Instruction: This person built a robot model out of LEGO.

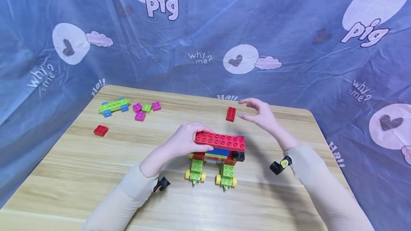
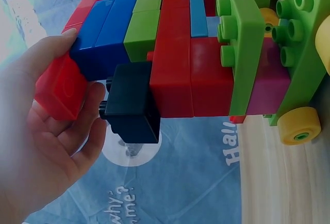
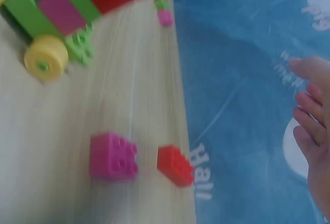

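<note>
Wearing pale sleeves [image 1: 123, 197], nearest in view. Gripping, with the left hand [image 1: 181, 140], the red top bricks [image 1: 229, 142] of a wheeled brick build [image 1: 219, 152] extending below and right of that hand. Holding the right hand [image 1: 260, 116] spread, with a red brick [image 1: 231, 114] just left of it.

I see the stacked build [image 1: 219, 152] as moulded plastic, smooth-walled and studded on top. Through the left wrist camera, I get a soft gloss off its black brick [image 2: 131, 102] and blue bricks [image 2: 103, 38]; the yellow wheel [image 2: 299, 126] looks like smooth plastic too. To me the surface [image 1: 80, 163] is wood-grained with a faint sheen, the backdrop [image 1: 179, 74] creased, slightly shiny cloth, and the sleeves [image 1: 123, 195] matt fabric.
</note>
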The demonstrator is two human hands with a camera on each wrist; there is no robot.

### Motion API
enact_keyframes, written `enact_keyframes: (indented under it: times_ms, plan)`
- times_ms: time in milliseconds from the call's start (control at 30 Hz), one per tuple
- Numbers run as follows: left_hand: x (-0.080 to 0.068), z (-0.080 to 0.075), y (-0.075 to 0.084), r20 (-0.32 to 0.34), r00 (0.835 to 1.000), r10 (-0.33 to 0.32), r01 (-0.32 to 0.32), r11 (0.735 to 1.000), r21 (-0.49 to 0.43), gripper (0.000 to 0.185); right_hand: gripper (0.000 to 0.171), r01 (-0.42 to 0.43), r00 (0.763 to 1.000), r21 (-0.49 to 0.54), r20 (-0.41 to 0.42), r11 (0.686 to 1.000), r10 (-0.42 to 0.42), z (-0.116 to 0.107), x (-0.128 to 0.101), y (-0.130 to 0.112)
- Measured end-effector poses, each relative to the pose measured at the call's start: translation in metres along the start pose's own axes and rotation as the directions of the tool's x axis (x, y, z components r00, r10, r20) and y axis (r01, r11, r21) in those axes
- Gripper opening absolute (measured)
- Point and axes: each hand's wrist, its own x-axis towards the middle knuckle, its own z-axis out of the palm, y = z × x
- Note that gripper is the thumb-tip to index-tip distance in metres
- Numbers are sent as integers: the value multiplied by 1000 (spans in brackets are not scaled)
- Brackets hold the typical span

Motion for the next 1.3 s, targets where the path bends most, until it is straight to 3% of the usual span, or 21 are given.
enact_keyframes:
  times_ms: [233,600,1000,1300]
  plan:
    - [0,-1,2,11,1000,-25,25,1000,-13,42,49,-35,994,-16,105,999,37,0,21,24]
    - [-1,0,0,16,999,-40,40,999,-9,43,59,-103,980,-38,165,994,107,5,43,57]
    - [0,-2,2,16,999,-47,48,999,-21,43,71,-155,952,-76,256,985,169,15,52,91]
    - [1,2,-2,23,999,-35,36,999,-31,41,77,-135,923,-79,353,988,154,24,53,101]
